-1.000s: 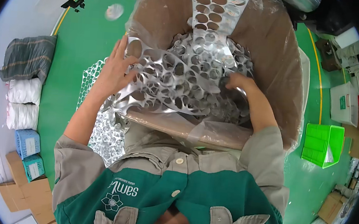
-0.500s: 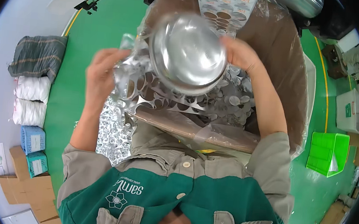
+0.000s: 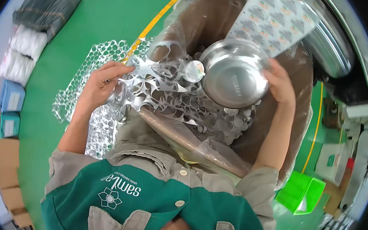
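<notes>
My right hand [image 3: 281, 85] grips the rim of a shiny round metal bowl [image 3: 234, 78], tilted so its inside shows. My left hand [image 3: 98, 86] pinches the edge of a silvery foil scrap sheet [image 3: 146, 70], punched full of round holes. The scrap stretches from my left fingers across the mouth of a brown bin lined with clear plastic [image 3: 274, 138]. Between scrap and bowl a small round foil disc [image 3: 194, 71] shows, close to the bowl's left rim. Below the bowl lies a heap of loose foil discs [image 3: 233, 123] inside the bin.
A printed foil sheet [image 3: 268, 24] hangs down from a metal roller [image 3: 330, 44] behind the bowl. More punched scrap [image 3: 100, 134] lies on the green floor at my left. A bright green crate [image 3: 300, 192] stands right of the bin; cardboard boxes [image 3: 5, 156] line the left.
The bowl has shifted right and slightly down with my right hand. My left hand has lowered with the scrap drawn out. The whole view has turned, so the bin now sits slanted.
</notes>
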Action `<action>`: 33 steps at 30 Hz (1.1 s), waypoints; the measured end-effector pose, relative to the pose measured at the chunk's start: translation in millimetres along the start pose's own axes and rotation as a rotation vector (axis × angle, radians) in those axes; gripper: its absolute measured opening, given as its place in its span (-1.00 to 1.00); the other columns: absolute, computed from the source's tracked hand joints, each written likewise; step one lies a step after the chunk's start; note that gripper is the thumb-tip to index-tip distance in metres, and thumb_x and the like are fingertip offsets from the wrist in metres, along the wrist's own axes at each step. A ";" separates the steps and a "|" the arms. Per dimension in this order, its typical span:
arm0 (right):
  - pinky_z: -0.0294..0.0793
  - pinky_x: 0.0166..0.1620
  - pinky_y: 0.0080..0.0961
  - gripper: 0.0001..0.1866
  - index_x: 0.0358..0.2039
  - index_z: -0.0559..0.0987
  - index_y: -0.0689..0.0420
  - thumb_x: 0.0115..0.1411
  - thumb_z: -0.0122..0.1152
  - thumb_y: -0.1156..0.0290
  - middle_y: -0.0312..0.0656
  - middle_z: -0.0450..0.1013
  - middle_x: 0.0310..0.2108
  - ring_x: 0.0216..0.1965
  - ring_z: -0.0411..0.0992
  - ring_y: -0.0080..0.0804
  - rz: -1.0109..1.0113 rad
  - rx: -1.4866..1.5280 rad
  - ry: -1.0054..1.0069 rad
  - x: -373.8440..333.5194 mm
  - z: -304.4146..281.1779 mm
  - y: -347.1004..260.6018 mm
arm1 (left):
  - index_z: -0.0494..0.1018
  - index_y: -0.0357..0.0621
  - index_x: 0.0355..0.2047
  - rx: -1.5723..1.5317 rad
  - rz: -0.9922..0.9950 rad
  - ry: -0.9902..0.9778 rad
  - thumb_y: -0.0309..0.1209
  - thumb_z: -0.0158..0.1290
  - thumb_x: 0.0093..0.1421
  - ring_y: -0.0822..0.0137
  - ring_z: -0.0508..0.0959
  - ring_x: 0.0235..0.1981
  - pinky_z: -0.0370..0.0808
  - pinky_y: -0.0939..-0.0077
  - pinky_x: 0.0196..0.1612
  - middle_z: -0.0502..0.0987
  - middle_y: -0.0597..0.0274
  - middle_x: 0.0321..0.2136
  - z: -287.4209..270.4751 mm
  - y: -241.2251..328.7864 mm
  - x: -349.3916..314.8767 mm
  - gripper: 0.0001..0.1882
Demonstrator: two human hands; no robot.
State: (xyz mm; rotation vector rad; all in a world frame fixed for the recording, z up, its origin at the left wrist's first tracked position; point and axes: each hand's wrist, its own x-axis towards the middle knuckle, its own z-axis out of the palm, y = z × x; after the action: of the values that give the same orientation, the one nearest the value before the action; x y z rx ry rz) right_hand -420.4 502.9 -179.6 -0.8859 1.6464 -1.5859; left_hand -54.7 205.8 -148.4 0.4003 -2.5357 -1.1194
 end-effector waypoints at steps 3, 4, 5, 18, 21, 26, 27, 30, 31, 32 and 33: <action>0.32 0.00 -0.38 -0.59 -0.01 0.31 0.24 0.17 0.00 0.31 -0.12 0.36 -0.09 -0.08 0.34 -0.33 -0.176 0.698 -0.004 -8.4 23.2 -18.4 | 0.49 -0.11 -0.21 -0.037 -0.020 0.021 -0.82 -0.21 -0.13 0.30 0.44 -0.36 0.37 0.50 -0.34 0.43 0.17 -0.34 7.5 7.3 -7.4 -0.49; 0.33 0.01 -0.36 -0.58 -0.01 0.31 0.23 0.19 -0.02 0.26 -0.10 0.35 -0.08 -0.07 0.34 -0.32 -0.133 0.811 0.045 -8.1 18.3 3.5 | 0.49 -0.14 -0.21 -0.022 -0.008 0.030 -0.82 -0.20 -0.14 0.31 0.44 -0.34 0.36 0.52 -0.32 0.43 0.17 -0.33 8.2 10.5 -7.2 -0.50; 0.37 -0.01 -0.32 -0.50 0.02 0.27 0.29 0.16 0.04 0.24 -0.07 0.36 -0.09 -0.06 0.36 -0.29 -0.001 0.868 -0.040 -0.8 12.9 28.9 | 0.49 -0.16 -0.22 -0.006 0.010 0.038 -0.81 -0.20 -0.15 0.31 0.43 -0.33 0.35 0.53 -0.29 0.43 0.17 -0.33 8.9 11.9 -6.6 -0.50; 0.39 -0.16 -0.46 -0.43 -0.02 0.35 0.28 -0.11 0.16 0.41 -0.10 0.40 -0.17 -0.19 0.40 -0.33 0.002 0.066 -0.044 -7.3 46.1 -37.8 | 0.47 -0.04 -0.14 -0.411 -0.097 -0.246 -0.61 0.07 -0.10 0.30 0.41 -0.18 0.36 0.48 -0.20 0.43 0.21 -0.22 -7.4 -21.8 -40.4 -0.57; 0.18 0.11 -0.15 -0.33 0.10 0.20 0.18 0.08 0.09 0.04 -0.06 0.23 0.04 0.06 0.21 -0.17 -0.331 0.866 -0.297 -8.5 3.0 -10.7 | 0.44 -0.04 -0.10 -0.584 -0.162 -0.332 -0.42 0.21 -0.11 0.32 0.35 -0.10 0.26 0.44 -0.03 0.40 0.28 -0.15 -6.0 -32.5 -56.0 -0.52; 0.24 0.02 -0.28 -0.49 0.09 0.22 0.10 0.18 -0.01 0.17 -0.15 0.30 -0.04 -0.04 0.27 -0.28 0.215 0.499 0.423 -11.6 -37.0 119.7 | 0.44 -0.21 -0.11 -1.019 -0.186 -0.291 -0.09 0.10 0.01 0.22 0.28 0.05 0.20 0.40 0.07 0.34 0.07 -0.02 -6.8 -60.4 -83.4 -0.48; 0.21 0.06 -0.30 -0.48 0.07 0.26 0.13 0.15 0.04 0.18 -0.12 0.28 -0.01 0.00 0.25 -0.27 0.337 0.322 0.348 -19.7 -37.4 142.3 | 0.44 -0.25 -0.12 -1.114 -0.182 -0.278 -0.05 0.06 0.04 0.20 0.27 0.07 0.22 0.40 0.07 0.33 0.03 0.00 -9.8 -71.1 -88.1 -0.46; 0.19 0.07 -0.34 -0.48 0.04 0.30 0.16 0.10 0.11 0.20 -0.10 0.27 0.00 0.01 0.23 -0.27 0.636 -0.439 0.065 -22.4 -12.4 181.2 | 0.45 -0.33 -0.17 -1.272 -0.257 -0.081 -0.05 -0.03 0.11 0.13 0.31 0.04 0.33 0.35 0.00 0.30 -0.07 0.02 -41.8 -93.8 -94.9 -0.47; 0.19 0.06 -0.35 -0.48 0.03 0.31 0.16 0.09 0.12 0.20 -0.10 0.28 -0.01 0.00 0.24 -0.28 0.678 -0.586 -0.003 -23.1 1.2 182.7 | 0.44 -0.29 -0.16 -1.336 -0.197 0.023 -0.03 -0.06 0.13 0.10 0.38 -0.01 0.41 0.29 -0.07 0.29 -0.09 0.03 -50.6 -110.9 -95.2 -0.47; 0.20 0.05 -0.36 -0.47 0.03 0.31 0.16 0.09 0.13 0.20 -0.11 0.29 -0.03 -0.01 0.25 -0.29 0.699 -0.669 -0.056 -18.1 14.2 180.9 | 0.41 -0.28 -0.15 -1.292 -0.184 0.168 -0.02 -0.08 0.14 -0.06 0.42 -0.09 0.45 0.17 -0.17 0.30 -0.20 -0.01 -59.6 -128.5 -97.1 -0.47; 0.21 0.03 -0.38 -0.47 0.02 0.32 0.17 0.08 0.14 0.20 -0.11 0.30 -0.04 -0.03 0.25 -0.30 0.724 -0.722 -0.102 -18.6 23.9 177.6 | 0.38 -0.25 -0.13 -1.201 -0.208 0.210 -0.02 -0.13 0.17 0.05 0.43 -0.10 0.45 0.22 -0.18 0.35 -0.11 -0.04 -70.4 -147.4 -97.9 -0.48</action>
State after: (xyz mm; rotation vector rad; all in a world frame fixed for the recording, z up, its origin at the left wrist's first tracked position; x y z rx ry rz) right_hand -393.4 510.5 -357.6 -0.5614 2.1619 -0.4470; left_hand 80.2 101.5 -233.4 0.3906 -1.2816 -2.2296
